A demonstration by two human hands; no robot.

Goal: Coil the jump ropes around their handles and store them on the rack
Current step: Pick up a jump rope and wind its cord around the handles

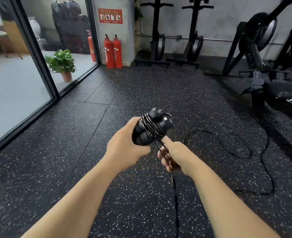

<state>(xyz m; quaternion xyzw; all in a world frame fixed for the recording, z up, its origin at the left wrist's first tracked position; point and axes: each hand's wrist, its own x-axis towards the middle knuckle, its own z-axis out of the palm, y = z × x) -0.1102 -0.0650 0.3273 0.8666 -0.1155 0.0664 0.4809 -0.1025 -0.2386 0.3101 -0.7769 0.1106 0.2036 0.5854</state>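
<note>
Speckled rubber floor, glass wall, extinguishers

Standing at upper centre against the grey concrete pillar: two red cylindrical fire extinguishers, touching each other, beneath a red rectangular safety poster. Sitting at left behind the dark-framed glass wall: a leafy green plant in a terracotta pot. Covering the whole lower frame: black speckled rubber floor tiles. Leaning at upper right: black metal exercise machines.
</note>
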